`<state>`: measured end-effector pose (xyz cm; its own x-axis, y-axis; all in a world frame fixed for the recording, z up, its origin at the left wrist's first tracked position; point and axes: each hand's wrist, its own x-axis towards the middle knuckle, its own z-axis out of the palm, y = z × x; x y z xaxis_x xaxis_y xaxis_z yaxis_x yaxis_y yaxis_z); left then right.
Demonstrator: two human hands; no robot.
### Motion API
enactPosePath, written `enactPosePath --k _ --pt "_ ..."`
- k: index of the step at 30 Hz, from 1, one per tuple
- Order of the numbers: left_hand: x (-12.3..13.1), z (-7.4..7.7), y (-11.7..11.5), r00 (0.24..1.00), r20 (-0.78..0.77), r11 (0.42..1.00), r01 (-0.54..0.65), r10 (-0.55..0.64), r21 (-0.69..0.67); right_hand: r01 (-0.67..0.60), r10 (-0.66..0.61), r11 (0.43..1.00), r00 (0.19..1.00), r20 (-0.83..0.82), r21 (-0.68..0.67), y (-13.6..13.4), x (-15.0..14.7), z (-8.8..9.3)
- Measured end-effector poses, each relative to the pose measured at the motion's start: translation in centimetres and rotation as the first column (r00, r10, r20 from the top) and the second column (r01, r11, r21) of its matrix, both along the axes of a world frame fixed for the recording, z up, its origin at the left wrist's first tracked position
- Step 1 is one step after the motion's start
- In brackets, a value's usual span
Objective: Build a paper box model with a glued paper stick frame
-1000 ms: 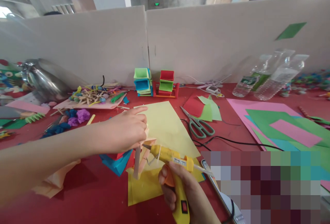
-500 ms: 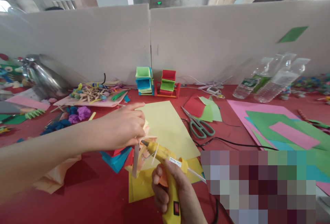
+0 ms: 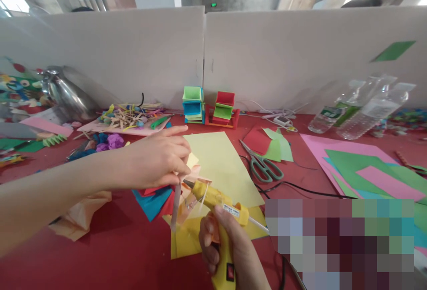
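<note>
My right hand [image 3: 233, 247] is wrapped round a yellow glue gun [image 3: 213, 199], its dark nozzle pointing left. The nozzle tip is close to a thin pale strip [image 3: 175, 207], whose upper end my left hand [image 3: 163, 156] pinches between thumb and fingers. Behind the strip is a peach paper piece [image 3: 191, 203]. Folded blue paper [image 3: 151, 203] and red paper lie under my left wrist. Beneath the work are a large pale yellow sheet [image 3: 223, 165] and a darker yellow sheet [image 3: 187, 241].
Green-handled scissors [image 3: 265, 167] and a black cable lie right of the pale sheet. Small paper boxes [image 3: 192, 103] stand by the partition, with a tray of sticks [image 3: 130, 118] and a metal jug [image 3: 68, 96] leftward. Plastic bottles [image 3: 370, 110] lean at the back right. Blurred blocks cover the lower right.
The whole view has shifted slightly, so things sit further right. Both hands keep nearly the same pose, and the nozzle remains close to the strip.
</note>
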<state>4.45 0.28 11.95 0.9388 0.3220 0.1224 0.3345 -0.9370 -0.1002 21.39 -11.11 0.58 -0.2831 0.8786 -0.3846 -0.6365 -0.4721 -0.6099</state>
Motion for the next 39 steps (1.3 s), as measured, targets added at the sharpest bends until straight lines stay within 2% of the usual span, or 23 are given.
enactPosePath --k 9,15,20,24,30,35,39 --pt "-1.5 1.0 -0.5 0.998 0.056 0.996 -0.034 0.039 -0.086 0.049 -0.048 0.996 0.999 -0.012 0.078 0.0 -0.9 0.5" --pt "-3.1 1.5 -0.5 0.99 0.088 0.984 -0.092 0.106 -0.154 0.061 -0.069 0.991 0.996 0.06 0.122 0.2 -1.8 1.6" --pt "-4.7 1.1 -0.4 0.978 0.14 0.972 -0.129 0.157 -0.195 0.069 -0.089 0.985 0.988 0.124 0.16 0.5 -3.2 2.6" --pt "-5.7 0.6 -0.4 0.954 0.182 0.943 -0.18 0.236 -0.279 0.063 -0.086 0.98 0.989 0.12 0.188 0.9 -4.3 3.1" --pt "-6.8 0.3 -0.4 0.923 0.256 0.918 -0.188 0.286 -0.349 0.084 -0.117 0.976 0.981 0.153 0.202 1.4 -5.3 4.1" --pt "-7.3 -0.1 0.1 0.922 0.296 0.926 -0.138 0.25 -0.353 0.086 -0.135 0.97 0.968 0.209 0.226 1.5 -5.3 4.8" --pt "-7.1 0.0 -0.2 0.919 0.291 0.922 -0.153 0.265 -0.357 0.087 -0.144 0.966 0.963 0.226 0.245 1.5 -5.2 5.1"
